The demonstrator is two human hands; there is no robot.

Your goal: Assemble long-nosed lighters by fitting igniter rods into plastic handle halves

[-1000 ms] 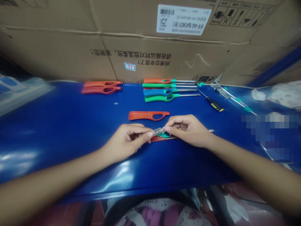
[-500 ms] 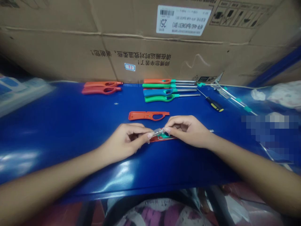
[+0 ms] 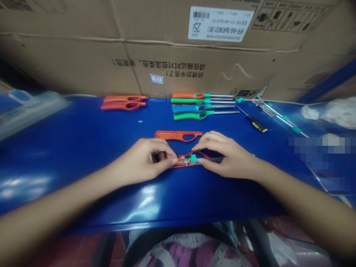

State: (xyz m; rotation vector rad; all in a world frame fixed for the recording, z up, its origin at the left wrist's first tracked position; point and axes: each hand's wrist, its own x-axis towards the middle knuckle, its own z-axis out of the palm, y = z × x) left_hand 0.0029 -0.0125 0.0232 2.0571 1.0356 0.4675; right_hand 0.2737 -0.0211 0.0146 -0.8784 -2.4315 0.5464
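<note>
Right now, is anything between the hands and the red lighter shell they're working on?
Nothing visible. The left hand and right hand both hold the red lighter shell, with fingers at its teal piece. The spare orange shell lies behind them, apart.

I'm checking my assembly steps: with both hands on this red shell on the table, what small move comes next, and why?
Probably press the green piece fully down into the red shell. The left hand pinches the shell's end, the right hand pinches the piece over it, and the orange half lies apart just beyond.
</note>
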